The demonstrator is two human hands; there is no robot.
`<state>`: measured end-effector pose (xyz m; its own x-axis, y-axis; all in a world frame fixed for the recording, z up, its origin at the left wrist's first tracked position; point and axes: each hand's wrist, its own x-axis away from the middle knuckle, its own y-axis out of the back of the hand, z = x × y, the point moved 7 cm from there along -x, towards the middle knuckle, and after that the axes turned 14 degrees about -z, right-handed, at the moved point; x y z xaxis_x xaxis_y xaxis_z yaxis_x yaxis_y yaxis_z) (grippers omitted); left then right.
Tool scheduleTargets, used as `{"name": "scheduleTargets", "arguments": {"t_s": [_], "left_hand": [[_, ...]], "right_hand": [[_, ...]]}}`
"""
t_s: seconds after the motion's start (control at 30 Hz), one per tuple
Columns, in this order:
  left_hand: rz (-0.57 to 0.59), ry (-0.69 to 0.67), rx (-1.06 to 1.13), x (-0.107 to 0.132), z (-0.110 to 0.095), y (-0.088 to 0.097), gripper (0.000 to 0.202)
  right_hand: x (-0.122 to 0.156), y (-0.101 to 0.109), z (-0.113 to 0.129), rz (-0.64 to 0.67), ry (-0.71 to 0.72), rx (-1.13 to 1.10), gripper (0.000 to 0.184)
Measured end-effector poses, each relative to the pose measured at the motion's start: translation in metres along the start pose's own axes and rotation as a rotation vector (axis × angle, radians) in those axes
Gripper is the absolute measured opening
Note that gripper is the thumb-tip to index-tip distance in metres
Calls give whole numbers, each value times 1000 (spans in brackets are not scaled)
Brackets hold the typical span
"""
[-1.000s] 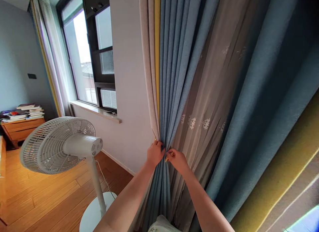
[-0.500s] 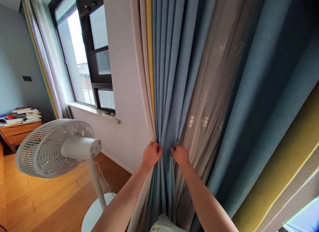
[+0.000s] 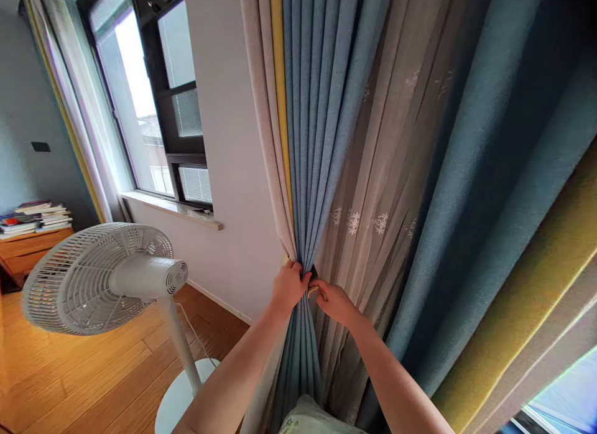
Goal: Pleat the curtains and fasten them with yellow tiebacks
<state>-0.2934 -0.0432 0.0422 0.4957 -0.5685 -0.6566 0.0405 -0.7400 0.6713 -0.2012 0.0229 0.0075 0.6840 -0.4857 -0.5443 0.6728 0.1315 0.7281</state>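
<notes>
A blue curtain [image 3: 321, 142] with a yellow strip [image 3: 281, 110] and a beige border [image 3: 265, 148] hangs in front of me, drawn into a narrow waist. At that waist my left hand [image 3: 290, 286] is closed around the gathered cloth. Just right of it, my right hand [image 3: 334, 300] pinches a thin yellowish band [image 3: 317, 291] at the curtain's edge. How far the band runs behind the cloth is hidden. A sheer curtain [image 3: 359, 247] with white embroidered motifs hangs behind my right hand.
A white standing fan [image 3: 149, 275] is at the left on the wooden floor [image 3: 93, 372]. Another blue curtain [image 3: 466, 191] with a yellow band hangs close on the right. Behind are a window sill [image 3: 172, 210] and books [image 3: 44, 216] on a wooden cabinet. Pale patterned cloth [image 3: 312, 418] shows below.
My hands have come closer together, the right one moving left. The blue curtain's waist is narrower, and more of the sheer curtain shows. The yellowish band is now visible in my right hand.
</notes>
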Motion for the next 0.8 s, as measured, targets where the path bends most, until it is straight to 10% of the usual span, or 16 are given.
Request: {"name": "scheduleTargets", "arguments": {"t_s": [0.17,0.37,0.57,0.8], "left_hand": [[1,-10,-17,0,-1,-6,20],[25,-33,14,-3,-7,-15,16],[80,-120,396,5,-3,-17,13],[-105,282,950,19,43,-19,27]], "right_hand": [[1,20,-5,-58,8,41,24],[0,47,49,-78,380,49,18],[-24,38,50,43,293,4,21],[-31,29,34,67,132,91,19]]}}
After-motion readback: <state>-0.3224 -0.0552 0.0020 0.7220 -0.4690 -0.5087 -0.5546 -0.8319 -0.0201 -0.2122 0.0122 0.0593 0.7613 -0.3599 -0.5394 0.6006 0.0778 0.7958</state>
